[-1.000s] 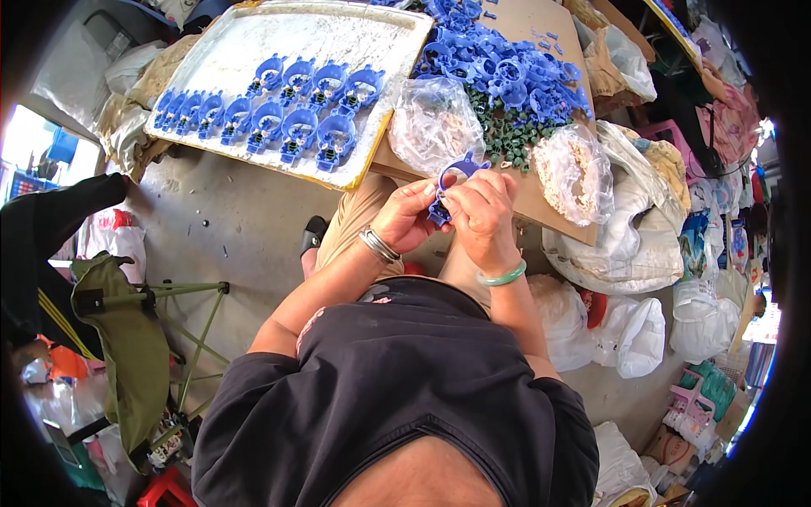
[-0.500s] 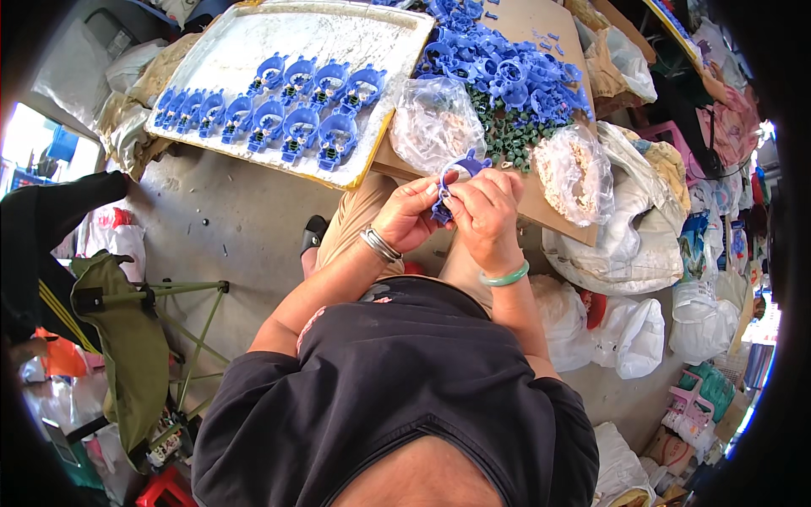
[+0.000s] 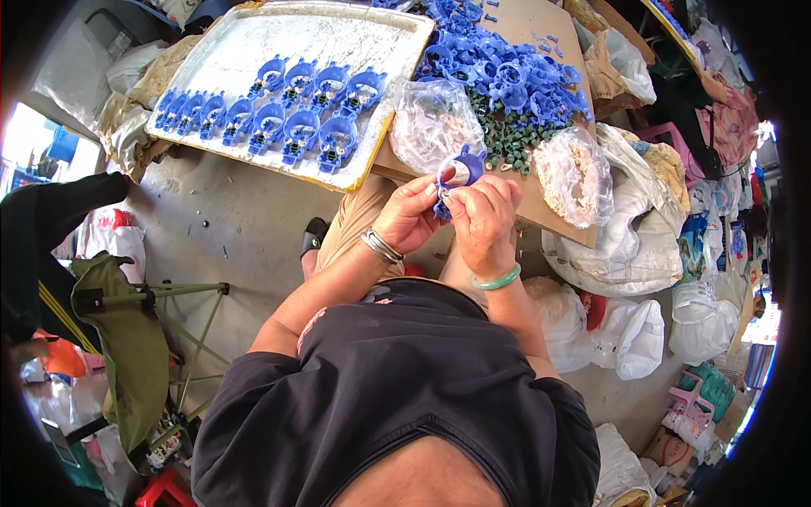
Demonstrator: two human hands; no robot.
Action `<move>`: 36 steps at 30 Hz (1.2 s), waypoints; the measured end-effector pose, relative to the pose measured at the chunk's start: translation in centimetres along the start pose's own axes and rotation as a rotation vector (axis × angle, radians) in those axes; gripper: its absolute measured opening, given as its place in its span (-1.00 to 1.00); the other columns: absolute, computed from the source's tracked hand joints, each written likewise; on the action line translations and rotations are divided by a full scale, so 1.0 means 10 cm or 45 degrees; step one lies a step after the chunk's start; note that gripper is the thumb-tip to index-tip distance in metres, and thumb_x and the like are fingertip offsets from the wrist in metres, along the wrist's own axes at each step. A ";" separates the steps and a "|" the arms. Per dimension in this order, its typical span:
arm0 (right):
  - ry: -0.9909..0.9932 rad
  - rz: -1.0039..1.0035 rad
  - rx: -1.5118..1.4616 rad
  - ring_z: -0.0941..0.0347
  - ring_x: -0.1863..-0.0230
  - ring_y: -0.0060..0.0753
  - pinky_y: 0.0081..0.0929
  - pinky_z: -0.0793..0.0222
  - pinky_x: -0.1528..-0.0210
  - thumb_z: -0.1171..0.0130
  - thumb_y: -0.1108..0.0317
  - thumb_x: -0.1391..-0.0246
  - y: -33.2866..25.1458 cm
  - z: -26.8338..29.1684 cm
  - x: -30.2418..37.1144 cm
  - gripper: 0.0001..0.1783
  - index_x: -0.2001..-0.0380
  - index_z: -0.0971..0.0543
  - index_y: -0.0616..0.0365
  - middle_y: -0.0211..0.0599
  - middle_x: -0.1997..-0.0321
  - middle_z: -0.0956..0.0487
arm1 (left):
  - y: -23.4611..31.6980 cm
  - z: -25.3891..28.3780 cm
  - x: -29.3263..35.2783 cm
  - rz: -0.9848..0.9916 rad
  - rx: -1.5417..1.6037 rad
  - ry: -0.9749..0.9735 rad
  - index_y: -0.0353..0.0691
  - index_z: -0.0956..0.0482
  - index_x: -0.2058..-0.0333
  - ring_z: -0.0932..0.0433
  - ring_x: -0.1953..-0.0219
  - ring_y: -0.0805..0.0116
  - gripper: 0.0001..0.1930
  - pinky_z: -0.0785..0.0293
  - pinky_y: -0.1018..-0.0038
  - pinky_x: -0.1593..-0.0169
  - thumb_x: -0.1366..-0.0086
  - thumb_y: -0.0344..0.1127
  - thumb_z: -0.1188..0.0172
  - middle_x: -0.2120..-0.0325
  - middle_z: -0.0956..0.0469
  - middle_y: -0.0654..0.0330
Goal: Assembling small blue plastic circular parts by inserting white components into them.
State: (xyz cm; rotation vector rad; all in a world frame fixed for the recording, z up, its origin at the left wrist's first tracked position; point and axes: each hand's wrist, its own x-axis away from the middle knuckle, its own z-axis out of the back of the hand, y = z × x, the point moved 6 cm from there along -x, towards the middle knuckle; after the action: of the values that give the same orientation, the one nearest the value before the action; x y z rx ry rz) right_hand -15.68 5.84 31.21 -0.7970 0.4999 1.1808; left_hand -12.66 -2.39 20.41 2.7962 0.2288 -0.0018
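The person sits and looks down at two hands held close together over the lap. The left hand (image 3: 411, 213) and the right hand (image 3: 483, 218) both pinch one blue plastic piece (image 3: 459, 171). It has a round ring shape, and it sits up between the fingertips, just in front of the edge of a brown board (image 3: 524, 25). The fingers of both hands are curled in and pressed on the piece, with the thumbs close to each other. The left wrist wears a silver bracelet (image 3: 381, 246) and the right wrist wears a green bangle (image 3: 497, 280). On the board, just past the hands, lies a big heap of blue pieces (image 3: 498, 68) like the one being held. Small green bits (image 3: 511, 139) lie at the near side of that heap. A clear bag (image 3: 431, 122) with pale little things in it sits right behind the hands, and another clear bag (image 3: 577, 169) sits to the right of them. To the left there is a flat tray (image 3: 338, 34) with a yellow rim. On it, finished blue pieces (image 3: 287, 114) stand in neat rows. A folding green stool (image 3: 127, 338) stands on the grey floor at the left. White bags (image 3: 625, 334) are piled up on the right.
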 end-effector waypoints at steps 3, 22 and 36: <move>0.018 -0.009 -0.019 -0.32 0.34 -0.34 -0.37 -0.09 0.23 -0.19 0.46 0.27 0.00 -0.01 -0.01 -0.89 0.58 -0.46 0.09 -0.44 0.54 -0.42 | 0.00 0.00 0.00 -0.002 0.013 -0.001 -0.28 -0.30 0.01 -0.42 0.14 0.42 -0.62 -0.38 0.40 0.06 -0.17 -0.39 -0.03 0.16 -0.43 0.19; -0.020 0.017 -0.096 -0.31 0.30 -0.37 -0.40 -0.09 0.18 -0.19 0.50 0.31 0.10 0.00 -0.05 -0.87 0.55 -0.52 0.09 -0.46 0.49 -0.45 | 0.01 -0.03 0.00 0.103 -0.019 0.071 -0.22 -0.31 0.03 -0.44 0.38 0.36 -0.63 -0.41 0.44 0.37 -0.20 -0.25 -0.01 0.34 -0.46 0.21; 0.102 -0.150 -0.238 -0.29 0.18 -0.23 -0.31 -0.19 0.13 -0.21 0.57 0.37 0.21 0.14 -0.07 -0.74 0.46 -0.53 0.10 -0.33 0.35 -0.44 | 0.00 0.01 0.01 0.192 0.095 0.005 -0.20 -0.33 0.08 -0.46 0.47 0.26 -0.65 -0.38 0.45 0.43 -0.21 -0.16 0.02 0.41 -0.48 0.12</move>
State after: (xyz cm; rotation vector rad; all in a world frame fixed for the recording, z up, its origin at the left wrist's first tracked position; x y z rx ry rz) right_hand -18.00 6.88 32.02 -1.0240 0.4065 1.1000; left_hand -12.54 -2.40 20.27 2.8808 0.0187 0.0318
